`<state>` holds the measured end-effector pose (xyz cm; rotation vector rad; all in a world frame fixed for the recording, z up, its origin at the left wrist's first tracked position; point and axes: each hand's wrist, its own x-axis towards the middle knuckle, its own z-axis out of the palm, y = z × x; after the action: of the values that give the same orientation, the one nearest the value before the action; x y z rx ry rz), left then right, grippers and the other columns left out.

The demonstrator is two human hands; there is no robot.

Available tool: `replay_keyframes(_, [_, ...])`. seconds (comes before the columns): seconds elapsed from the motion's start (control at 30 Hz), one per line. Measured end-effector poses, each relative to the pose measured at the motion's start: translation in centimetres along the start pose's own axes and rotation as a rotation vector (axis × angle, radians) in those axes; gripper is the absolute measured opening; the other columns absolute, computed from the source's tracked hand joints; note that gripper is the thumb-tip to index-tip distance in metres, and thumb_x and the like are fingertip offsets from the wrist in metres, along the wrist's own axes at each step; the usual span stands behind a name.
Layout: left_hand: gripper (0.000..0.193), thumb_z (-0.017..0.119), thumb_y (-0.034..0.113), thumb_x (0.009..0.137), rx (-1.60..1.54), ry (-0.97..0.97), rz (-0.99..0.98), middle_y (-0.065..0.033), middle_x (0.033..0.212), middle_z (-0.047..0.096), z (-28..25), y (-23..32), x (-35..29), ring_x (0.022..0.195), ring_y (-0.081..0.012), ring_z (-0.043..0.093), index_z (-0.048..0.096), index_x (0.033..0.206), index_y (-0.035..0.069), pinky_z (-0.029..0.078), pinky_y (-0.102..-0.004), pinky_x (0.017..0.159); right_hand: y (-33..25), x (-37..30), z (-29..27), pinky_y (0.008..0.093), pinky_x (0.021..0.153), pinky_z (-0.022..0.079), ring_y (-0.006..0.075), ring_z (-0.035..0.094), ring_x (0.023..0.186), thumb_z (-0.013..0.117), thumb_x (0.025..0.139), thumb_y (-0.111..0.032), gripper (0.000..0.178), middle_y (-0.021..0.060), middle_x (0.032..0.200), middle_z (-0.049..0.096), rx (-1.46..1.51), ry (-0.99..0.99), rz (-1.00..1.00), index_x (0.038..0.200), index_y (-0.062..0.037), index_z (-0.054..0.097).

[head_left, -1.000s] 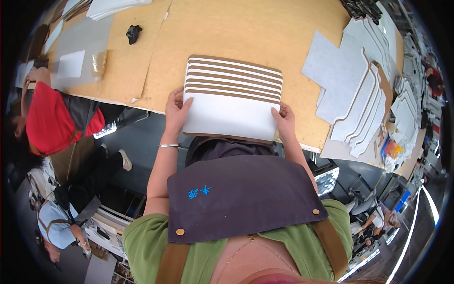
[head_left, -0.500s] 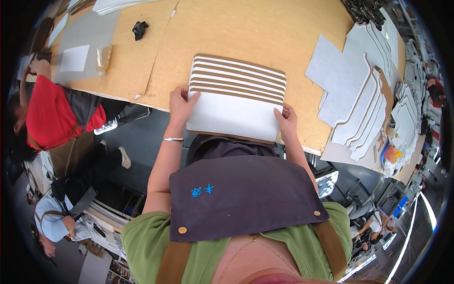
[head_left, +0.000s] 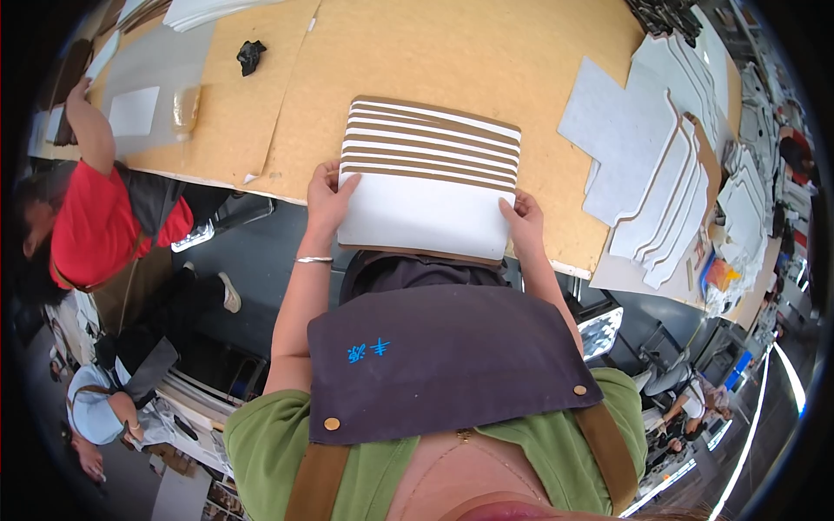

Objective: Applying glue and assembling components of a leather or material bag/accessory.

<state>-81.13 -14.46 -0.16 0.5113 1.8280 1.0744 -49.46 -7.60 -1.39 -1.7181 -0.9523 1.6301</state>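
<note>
A staggered stack of flat white panels with brown borders (head_left: pixel 424 211) lies at the near edge of the table, partly overhanging it toward my apron. The layers are fanned, so brown and white stripes alternate at the far side and the nearest panel shows a broad white face. My left hand (head_left: pixel 332 198) grips the stack's left side, thumb on top and fingers mostly hidden at the edge. On the right side my right hand (head_left: pixel 523 222) holds it the same way, thumb resting on the white face.
Large grey-white cut sheets (head_left: pixel 621 143) lie layered on the right of the tan table (head_left: pixel 417 52). A crumpled black piece (head_left: pixel 251 57), a clear bottle (head_left: pixel 185 111) and a white sheet (head_left: pixel 134 111) are at the left. A co-worker in a red shirt (head_left: pixel 104 221) sits there.
The stack and both my hands stay in nearly the same place, with only a slight shift of the whole view. The co-worker in red has stretched an arm farther across the table.
</note>
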Motion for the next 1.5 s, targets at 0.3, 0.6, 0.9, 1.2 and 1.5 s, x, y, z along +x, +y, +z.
replay_keyframes(0.3, [0.036, 0.063, 0.006, 0.083, -0.05, -0.054, -0.011, -0.0104, 0.083, 0.063, -0.3, -0.4, 0.4, 0.07, -0.0107, 0.059, 0.048, 0.114, -0.003, 0.048, -0.0226, 0.061, 0.8, -0.4, -0.2, 0.0223, 0.062, 0.044, 0.0087, 0.055, 0.069, 0.064, 0.082, -0.009, 0.02, 0.0052, 0.081, 0.061, -0.055, 0.029, 0.09, 0.096, 0.0039, 0.059])
replay_keyframes(0.6, [0.036, 0.063, 0.007, 0.083, -0.063, -0.037, -0.035, -0.0098, 0.083, 0.063, -1.2, 0.1, 0.6, 0.069, -0.0104, 0.059, 0.048, 0.115, -0.003, 0.047, -0.0222, 0.06, -0.9, -1.9, 0.0, 0.0238, 0.063, 0.045, 0.0103, 0.054, 0.069, 0.064, 0.082, -0.01, 0.017, 0.0047, 0.081, 0.06, 0.01, -0.063, 0.189, 0.092, 0.0023, 0.059])
replay_keyframes(0.9, [0.036, 0.062, 0.008, 0.084, -0.002, -0.076, 0.023, -0.0089, 0.088, 0.063, -1.1, -0.3, 0.9, 0.073, -0.0093, 0.059, 0.049, 0.116, -0.002, 0.047, -0.0217, 0.063, 0.6, -1.2, 0.7, 0.0233, 0.069, 0.047, 0.0115, 0.058, 0.077, 0.063, 0.082, -0.004, 0.03, 0.0078, 0.088, 0.062, -0.047, 0.023, 0.053, 0.108, 0.0038, 0.051])
replay_keyframes(1.2, [0.034, 0.066, 0.007, 0.081, 0.048, -0.056, 0.07, -0.0093, 0.087, 0.063, -1.2, -1.1, 1.3, 0.075, -0.0123, 0.06, 0.051, 0.11, -0.004, 0.049, -0.0239, 0.066, 1.1, -1.1, 0.8, 0.0229, 0.062, 0.047, 0.0114, 0.059, 0.071, 0.065, 0.08, -0.004, 0.036, 0.0089, 0.083, 0.063, -0.045, 0.08, 0.032, 0.111, 0.0046, 0.049])
replay_keyframes(1.5, [0.033, 0.069, 0.01, 0.078, 0.18, -0.02, 0.068, -0.0092, 0.085, 0.062, -1.2, -1.0, 1.5, 0.072, -0.0128, 0.059, 0.053, 0.104, -0.004, 0.049, -0.0252, 0.064, 1.3, -0.7, 0.6, 0.0233, 0.065, 0.048, 0.012, 0.059, 0.072, 0.067, 0.079, -0.008, 0.031, 0.0089, 0.084, 0.063, -0.118, 0.074, 0.068, 0.105, 0.0037, 0.054])
